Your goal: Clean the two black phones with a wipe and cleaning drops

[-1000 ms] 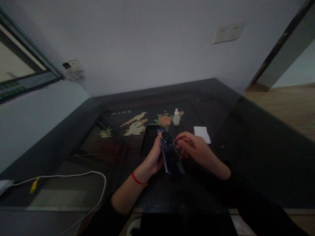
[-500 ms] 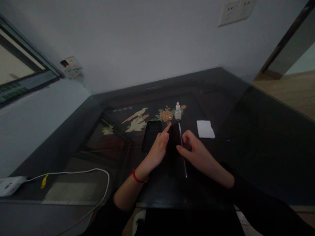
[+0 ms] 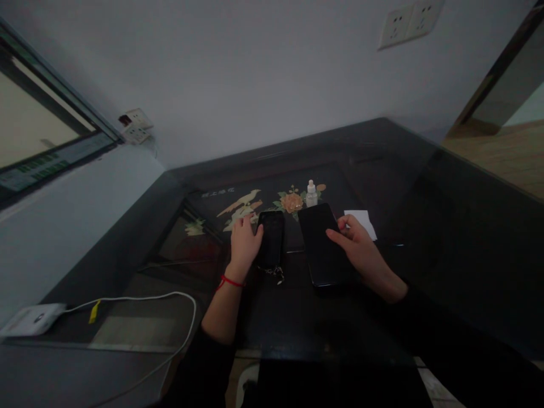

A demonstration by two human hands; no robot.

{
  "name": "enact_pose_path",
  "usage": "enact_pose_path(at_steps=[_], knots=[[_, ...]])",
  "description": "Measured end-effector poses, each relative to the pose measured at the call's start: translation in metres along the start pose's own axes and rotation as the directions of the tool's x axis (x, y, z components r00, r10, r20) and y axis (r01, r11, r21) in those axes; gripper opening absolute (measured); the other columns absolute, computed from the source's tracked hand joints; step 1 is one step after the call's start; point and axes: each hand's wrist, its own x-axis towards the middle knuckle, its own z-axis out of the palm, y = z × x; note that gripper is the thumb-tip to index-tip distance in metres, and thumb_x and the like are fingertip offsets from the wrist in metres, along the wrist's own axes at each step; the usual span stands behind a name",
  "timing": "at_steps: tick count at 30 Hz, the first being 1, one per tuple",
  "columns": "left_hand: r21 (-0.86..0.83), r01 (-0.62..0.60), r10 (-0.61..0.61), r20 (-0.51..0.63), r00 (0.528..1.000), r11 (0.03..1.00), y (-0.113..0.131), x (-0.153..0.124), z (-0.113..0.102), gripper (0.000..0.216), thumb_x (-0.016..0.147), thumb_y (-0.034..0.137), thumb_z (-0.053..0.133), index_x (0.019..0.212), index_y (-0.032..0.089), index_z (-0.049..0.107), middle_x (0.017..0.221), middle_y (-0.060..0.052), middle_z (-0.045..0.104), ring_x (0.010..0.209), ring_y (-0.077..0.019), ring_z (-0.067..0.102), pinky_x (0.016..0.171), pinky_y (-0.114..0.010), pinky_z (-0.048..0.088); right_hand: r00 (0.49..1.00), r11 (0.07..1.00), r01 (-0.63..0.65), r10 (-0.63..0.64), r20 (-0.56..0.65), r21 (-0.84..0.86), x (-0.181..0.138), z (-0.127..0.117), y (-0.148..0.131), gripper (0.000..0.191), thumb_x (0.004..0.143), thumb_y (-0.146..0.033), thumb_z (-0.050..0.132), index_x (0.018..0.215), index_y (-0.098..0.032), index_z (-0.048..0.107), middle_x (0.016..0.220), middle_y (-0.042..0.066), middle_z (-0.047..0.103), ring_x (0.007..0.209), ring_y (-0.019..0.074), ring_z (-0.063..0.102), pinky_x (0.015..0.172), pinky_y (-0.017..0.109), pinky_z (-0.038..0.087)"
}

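Nearest you, a white cable (image 3: pixel 170 297) is lying on the dark table (image 3: pixel 425 238). Your left hand (image 3: pixel 244 245) is gripping the left edge of the black case (image 3: pixel 272 241) with curled fingers. Your right hand (image 3: pixel 361 252) is resting loose, uncurled fingers on the phone (image 3: pixel 321 246), which is lying flat just beside the case. Beyond them, a dropper bottle (image 3: pixel 311 194) is standing upright.

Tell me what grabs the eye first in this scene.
Two dark slabs lie side by side on the table: a black phone case partly under the left hand and a phone touched by the right hand. Behind them stands a small white dropper bottle beside a flower inlay.
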Motion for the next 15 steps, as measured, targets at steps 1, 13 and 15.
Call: enact_pose_path(at_steps=[1, 13, 15], knots=[[0.019, 0.009, -0.009, 0.009, 1.0, 1.0, -0.005, 0.002, 0.0, 0.038, 0.075, 0.022, 0.062, 0.112, 0.016, 0.06, 0.111, -0.016, 0.056, 0.119, -0.0344, 0.045, 0.107, -0.049, 0.028, 1.0, 1.0, 0.001, -0.001, -0.004, 0.002, 0.0, 0.0, 0.0, 0.034, 0.075, -0.039, 0.064, 0.081, -0.026, 0.033, 0.06, -0.008, 0.047, 0.048, 0.0131, 0.05, 0.044, 0.026, 0.038], [-0.198, 0.207, -0.177, 0.159, 0.971, 0.958, -0.002, 0.001, 0.011, 0.015, 0.075, 0.018, 0.052, 0.086, 0.017, 0.063, 0.084, -0.006, 0.064, 0.092, -0.0245, 0.059, 0.092, -0.039, 0.041, 0.999, 1.0, -0.009, 0.009, -0.031, 0.001, -0.004, 0.005, -0.005, 0.036, 0.071, -0.04, 0.064, 0.081, -0.025, 0.033, 0.06, -0.008, 0.046, 0.049, 0.0115, 0.047, 0.045, 0.024, 0.036], [-0.323, 0.259, -0.2, 0.203, 0.958, 0.91, 0.003, -0.006, 0.017, 0.015, 0.078, 0.022, 0.049, 0.087, 0.019, 0.06, 0.084, -0.003, 0.064, 0.089, -0.0212, 0.059, 0.087, -0.036, 0.045, 0.999, 1.0, -0.009, 0.009, -0.039, 0.002, -0.004, 0.005, -0.007, 0.036, 0.07, -0.04, 0.065, 0.081, -0.025, 0.033, 0.06, -0.008, 0.046, 0.051, 0.0116, 0.047, 0.046, 0.024, 0.036]])
